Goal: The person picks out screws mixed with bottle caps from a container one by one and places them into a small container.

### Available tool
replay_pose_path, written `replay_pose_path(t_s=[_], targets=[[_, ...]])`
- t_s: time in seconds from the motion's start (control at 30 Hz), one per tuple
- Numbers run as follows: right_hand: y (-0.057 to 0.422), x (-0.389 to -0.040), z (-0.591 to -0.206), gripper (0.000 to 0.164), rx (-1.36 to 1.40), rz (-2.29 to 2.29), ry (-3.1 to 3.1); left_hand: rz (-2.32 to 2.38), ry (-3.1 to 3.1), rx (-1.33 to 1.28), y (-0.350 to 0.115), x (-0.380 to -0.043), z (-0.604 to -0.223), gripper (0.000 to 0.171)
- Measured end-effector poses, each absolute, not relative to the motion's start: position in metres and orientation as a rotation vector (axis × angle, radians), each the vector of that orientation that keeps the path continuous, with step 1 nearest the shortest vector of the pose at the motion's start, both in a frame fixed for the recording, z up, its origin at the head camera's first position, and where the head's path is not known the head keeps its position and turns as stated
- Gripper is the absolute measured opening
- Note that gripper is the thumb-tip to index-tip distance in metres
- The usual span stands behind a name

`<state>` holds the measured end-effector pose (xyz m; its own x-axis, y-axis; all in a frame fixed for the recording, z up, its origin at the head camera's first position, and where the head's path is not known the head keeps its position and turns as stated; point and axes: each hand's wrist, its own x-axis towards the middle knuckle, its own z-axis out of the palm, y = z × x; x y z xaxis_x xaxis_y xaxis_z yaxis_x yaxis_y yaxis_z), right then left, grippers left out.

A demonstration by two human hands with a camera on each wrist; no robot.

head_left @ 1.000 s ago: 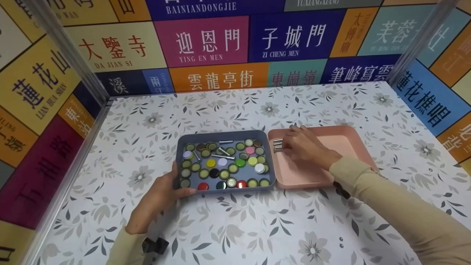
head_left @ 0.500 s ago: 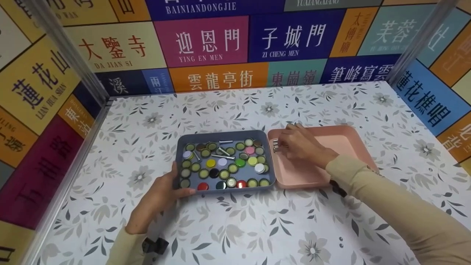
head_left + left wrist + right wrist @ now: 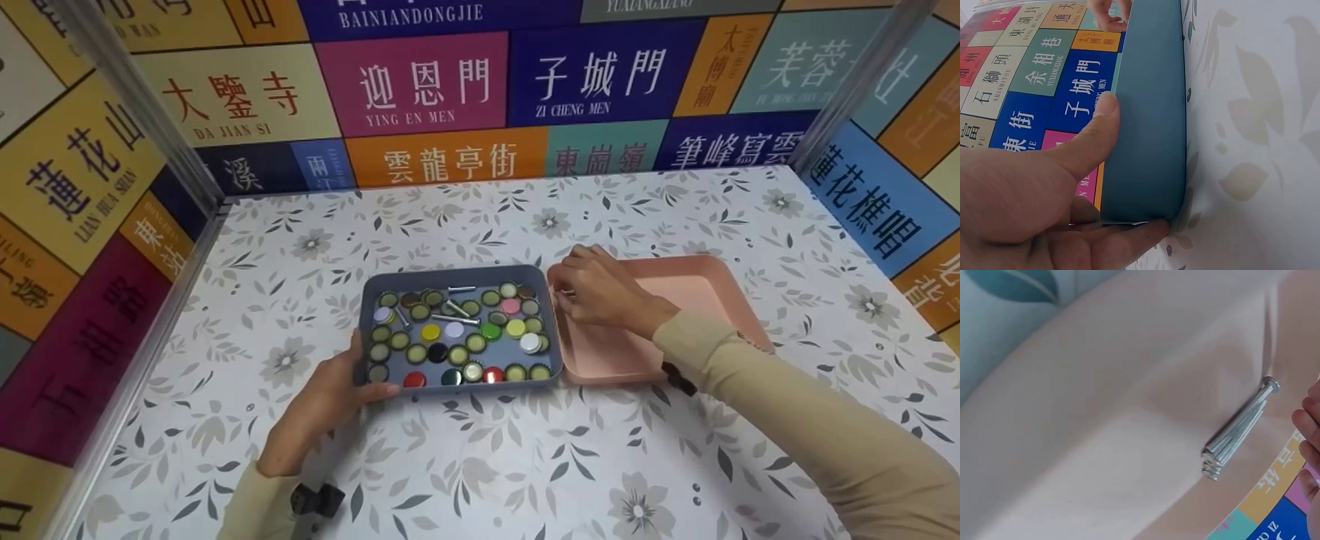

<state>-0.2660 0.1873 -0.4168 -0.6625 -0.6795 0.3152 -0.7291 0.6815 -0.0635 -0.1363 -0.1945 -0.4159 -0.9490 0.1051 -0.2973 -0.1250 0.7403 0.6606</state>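
My left hand grips the front left corner of the blue-grey tray, its thumb along the rim and fingers around the outer wall. Many bottle caps lie in it, including a yellow cap and a green cap, among several metal nails. Over the left side of the pink tray hovers my right hand. In the right wrist view, a small bundle of nails lies in the pink tray; bent fingers show apart from it, with no held thing visible.
The two trays touch side by side on a table with a leaf-patterned cover. Printed panels rise behind the table and at both sides. Clear upright edges mark the corners.
My right hand has shifted slightly left over the pink tray, covering most of the nails that showed there in the head view. The left hand and the blue-grey tray stay put.
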Motion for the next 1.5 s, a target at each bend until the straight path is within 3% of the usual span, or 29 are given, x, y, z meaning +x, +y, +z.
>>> replay_pose_path(t_s=[0.87, 1.5], targets=[[0.142, -0.261, -0.402, 0.010, 1.194, 0.281, -2.622, 1.037, 2.618, -0.024, -0.195, -0.139, -0.417, 0.108], [0.112, -0.255, -0.405, 0.021, 1.104, 0.345, -2.822, 1.039, 2.621, -0.012, -0.196, -0.140, -0.418, 0.108]])
